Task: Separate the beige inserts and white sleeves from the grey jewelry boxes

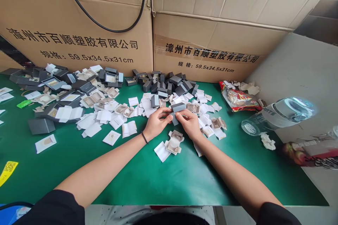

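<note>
Between my two hands is a small dark grey box (179, 107), held above the green tabletop. My left hand (157, 122) has its thumb and fingers closed at the box's left side, a dark band round the wrist. On the other side, my right hand (189, 123) pinches the box's lower right edge. Just below them lie an unfolded pale cardboard insert (174, 142) and a white paper slip (162, 152). Behind the hands is a pile of small dark boxes (175, 81), with white papers and inserts scattered around it.
Larger dark boxes (41, 126) and papers cover the left side. At the right are a red snack bag (239, 96), a clear bottle (274, 116), crumpled tissue (268, 141) and a drink bottle (314, 151). Big cartons (79, 17) wall off the back; a black cable (105, 28) hangs there.
</note>
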Tool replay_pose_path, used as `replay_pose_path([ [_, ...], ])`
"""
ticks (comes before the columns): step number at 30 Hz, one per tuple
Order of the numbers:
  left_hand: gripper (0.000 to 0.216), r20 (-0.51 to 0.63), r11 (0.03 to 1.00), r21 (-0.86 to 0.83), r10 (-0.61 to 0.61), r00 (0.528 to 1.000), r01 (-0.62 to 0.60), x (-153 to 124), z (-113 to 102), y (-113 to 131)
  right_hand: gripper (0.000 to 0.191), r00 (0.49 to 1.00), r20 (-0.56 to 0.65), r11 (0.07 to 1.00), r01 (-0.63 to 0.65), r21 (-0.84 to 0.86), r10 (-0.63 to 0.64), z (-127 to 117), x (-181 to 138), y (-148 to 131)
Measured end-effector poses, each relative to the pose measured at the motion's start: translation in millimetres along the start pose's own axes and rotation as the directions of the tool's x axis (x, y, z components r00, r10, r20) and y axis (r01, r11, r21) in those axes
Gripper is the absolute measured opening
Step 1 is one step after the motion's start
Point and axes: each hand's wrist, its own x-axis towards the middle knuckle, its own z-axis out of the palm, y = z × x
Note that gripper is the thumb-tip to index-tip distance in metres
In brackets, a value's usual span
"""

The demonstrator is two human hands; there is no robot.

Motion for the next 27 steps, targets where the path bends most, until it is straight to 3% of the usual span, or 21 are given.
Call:
replay_pose_path([
  [11, 0.029, 0.002, 0.995, 0.065, 0.071, 0.997, -0.071, -4, 0, -2, 0.023, 0.99, 0.034, 0.979, -0.14, 0.151, 0.136, -1, 3, 2],
  [18, 0.028, 0.015, 0.992, 0.088, 0.091, 0.996, -0.092, -6, 1, 0, 0.024, 0.99, 0.072, 0.974, -0.129, 0.185, 0.118, 0, 4, 1],
  [23, 0.033, 0.016, 0.986, -0.156, -0.051, 0.999, 0.053, 2, -4, 0, 0.024, 0.998, -0.051, 0.995, -0.042, 0.096, 0.047, 5, 2, -3],
  [27, 0.034, 0.132, 0.85, -0.468, -0.203, 0.97, 0.242, 8, -10, 1, 0.029, 0.978, -0.169, 0.989, -0.105, 0.103, 0.122, 3, 4, -3],
])
